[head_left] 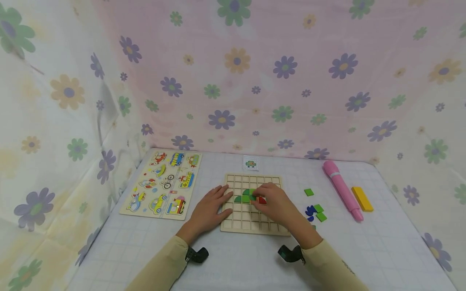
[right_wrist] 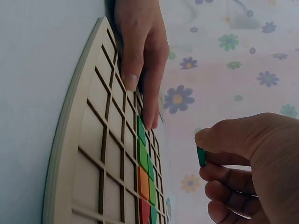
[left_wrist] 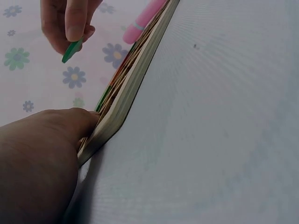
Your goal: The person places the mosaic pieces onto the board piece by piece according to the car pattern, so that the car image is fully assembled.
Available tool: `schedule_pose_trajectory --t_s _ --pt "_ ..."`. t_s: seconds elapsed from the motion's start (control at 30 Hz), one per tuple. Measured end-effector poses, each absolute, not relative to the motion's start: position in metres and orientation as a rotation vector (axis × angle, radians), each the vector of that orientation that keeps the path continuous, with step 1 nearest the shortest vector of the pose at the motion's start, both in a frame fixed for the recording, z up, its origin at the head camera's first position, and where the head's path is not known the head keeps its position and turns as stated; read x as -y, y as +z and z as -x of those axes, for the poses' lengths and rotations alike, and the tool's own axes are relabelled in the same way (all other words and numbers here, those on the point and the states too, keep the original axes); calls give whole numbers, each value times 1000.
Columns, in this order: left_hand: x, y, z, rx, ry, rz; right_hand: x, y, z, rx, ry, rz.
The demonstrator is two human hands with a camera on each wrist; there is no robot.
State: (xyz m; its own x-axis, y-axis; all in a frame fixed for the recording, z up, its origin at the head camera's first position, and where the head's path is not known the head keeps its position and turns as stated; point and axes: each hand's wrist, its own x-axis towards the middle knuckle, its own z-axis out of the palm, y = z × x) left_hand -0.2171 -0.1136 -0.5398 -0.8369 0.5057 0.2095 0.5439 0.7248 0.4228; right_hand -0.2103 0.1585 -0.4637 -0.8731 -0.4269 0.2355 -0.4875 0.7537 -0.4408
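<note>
A wooden grid board (head_left: 236,224) lies in the middle of the table. Several green tiles (head_left: 246,198), a red tile (head_left: 262,200) and an orange tile (right_wrist: 143,183) sit in its cells. My left hand (head_left: 209,208) rests at the board's left edge, its fingers extended and the thumb touching the frame. Above the board, my right hand (head_left: 274,205) pinches a small green tile (right_wrist: 201,156) between thumb and fingers. That tile is held clear of the board in both wrist views. In the head view, the right hand hides some of the cells.
A small card with a turtle-like pattern (head_left: 251,163) lies behind the board. At left is a vehicle puzzle board (head_left: 145,202). On the right are loose green tiles (head_left: 308,192), blue pieces (head_left: 310,210), a pink pen-like object (head_left: 344,190) and a yellow block (head_left: 362,199).
</note>
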Motion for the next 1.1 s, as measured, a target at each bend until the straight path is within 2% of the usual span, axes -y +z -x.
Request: schedule_pose_trajectory --t_s 0.47,1.1 --pt "113 -541 218 2833 -732 864 -125 -481 219 2823 802 -822" --pt "115 -543 219 2815 -730 878 -116 -507 222 2812 620 -933"
